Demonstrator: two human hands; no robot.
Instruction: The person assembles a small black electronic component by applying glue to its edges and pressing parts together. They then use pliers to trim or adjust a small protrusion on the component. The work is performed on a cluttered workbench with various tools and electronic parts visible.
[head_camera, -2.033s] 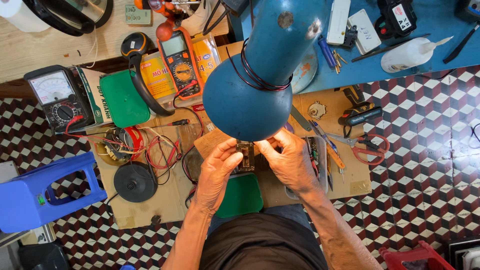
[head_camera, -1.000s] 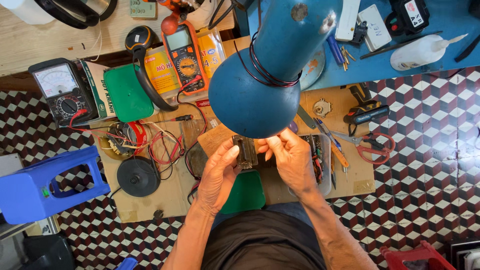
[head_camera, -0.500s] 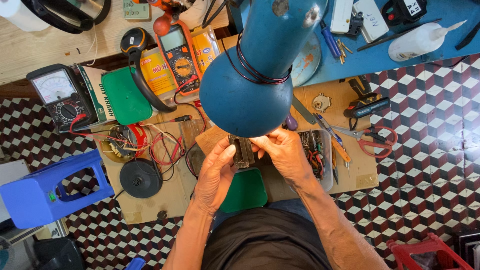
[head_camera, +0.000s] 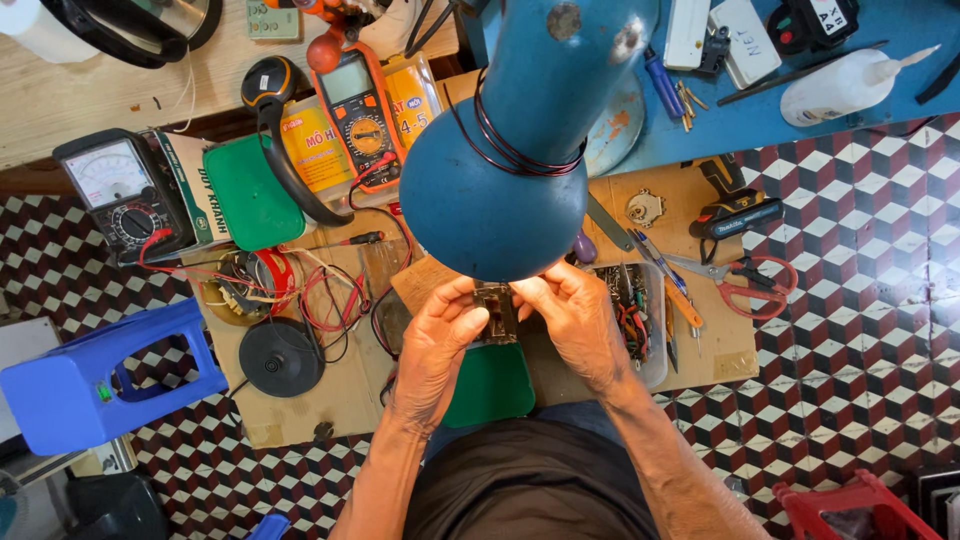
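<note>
A small brown circuit board (head_camera: 496, 312) is clamped between both hands, left hand (head_camera: 437, 340) and right hand (head_camera: 575, 325), beneath the blue metal lamp shade (head_camera: 495, 205), presumably for light.

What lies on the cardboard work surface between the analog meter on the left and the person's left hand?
In the head view, between the analog meter and the left hand lie a tangle of red wires and a black round disc.

lamp (head_camera: 500, 190) above hands | multimeter (head_camera: 358, 110) left | scissors (head_camera: 745, 280) right
</note>
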